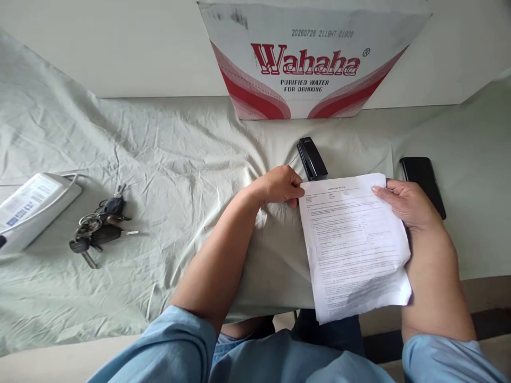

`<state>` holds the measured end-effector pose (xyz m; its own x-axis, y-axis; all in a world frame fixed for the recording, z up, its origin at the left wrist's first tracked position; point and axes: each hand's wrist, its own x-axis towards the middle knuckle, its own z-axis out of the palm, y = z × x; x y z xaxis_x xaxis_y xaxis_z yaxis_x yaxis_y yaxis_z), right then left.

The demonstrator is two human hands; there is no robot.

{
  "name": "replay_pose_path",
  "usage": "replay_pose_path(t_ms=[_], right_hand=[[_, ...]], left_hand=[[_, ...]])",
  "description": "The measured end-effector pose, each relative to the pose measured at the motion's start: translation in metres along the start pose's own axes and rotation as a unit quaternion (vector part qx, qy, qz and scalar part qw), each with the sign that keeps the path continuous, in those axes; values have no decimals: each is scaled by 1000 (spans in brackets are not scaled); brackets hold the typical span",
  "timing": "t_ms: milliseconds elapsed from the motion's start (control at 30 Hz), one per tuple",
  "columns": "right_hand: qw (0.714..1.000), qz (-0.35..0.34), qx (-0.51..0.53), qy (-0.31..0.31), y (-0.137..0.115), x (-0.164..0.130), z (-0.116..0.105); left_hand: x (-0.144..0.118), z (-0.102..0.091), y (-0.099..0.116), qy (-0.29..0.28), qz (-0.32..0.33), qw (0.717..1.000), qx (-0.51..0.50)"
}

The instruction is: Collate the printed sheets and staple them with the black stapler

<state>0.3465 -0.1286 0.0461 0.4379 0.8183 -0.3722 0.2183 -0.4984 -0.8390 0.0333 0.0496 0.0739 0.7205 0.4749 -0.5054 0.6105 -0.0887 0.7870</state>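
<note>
Printed paper sheets (351,244), slightly crumpled along the right and lower edges, are held up between my two hands. The fingers of my left hand (281,186) pinch the top left corner. At the top right, my right hand (413,202) grips the edge with its thumb on the front and the other fingers behind, mostly hidden. Just beyond the top edge of the paper lies a black stapler (312,159), its near end close to the sheets. To the right of my right hand rests a black phone-like slab (423,183).
A white and red cardboard water box (305,69) stands at the back against a white panel. On the left lie a bunch of keys (99,226) and a white device with a cable (35,205). A wrinkled pale green cloth (179,143) covers the table.
</note>
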Motion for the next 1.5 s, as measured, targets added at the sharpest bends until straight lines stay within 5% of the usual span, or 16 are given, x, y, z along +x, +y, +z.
replay_pose_path(t_ms=[200,367,433,500,600,800,1067,1300,1500], right_hand=[[999,23,15,34,-6,2,2],[998,3,17,57,-1,5,-3],[998,-3,20,60,2,6,-5],[998,-3,22,59,4,6,-6],[999,-3,16,52,3,6,-6],[998,-10,26,59,-2,4,-3],[995,-57,27,77,-4,3,0],[992,-120,13,37,-2,2,7],[990,-125,-5,-66,1,3,14]], left_hand=[[11,12,-8,105,-2,995,1],[29,23,-33,342,129,930,-22],[36,24,-42,376,228,898,4],[42,23,-51,333,325,884,41],[51,21,-60,263,374,887,63],[51,20,-61,228,355,904,67],[29,25,-36,229,214,939,142],[39,21,-45,234,272,927,108],[53,17,-55,227,359,904,47]])
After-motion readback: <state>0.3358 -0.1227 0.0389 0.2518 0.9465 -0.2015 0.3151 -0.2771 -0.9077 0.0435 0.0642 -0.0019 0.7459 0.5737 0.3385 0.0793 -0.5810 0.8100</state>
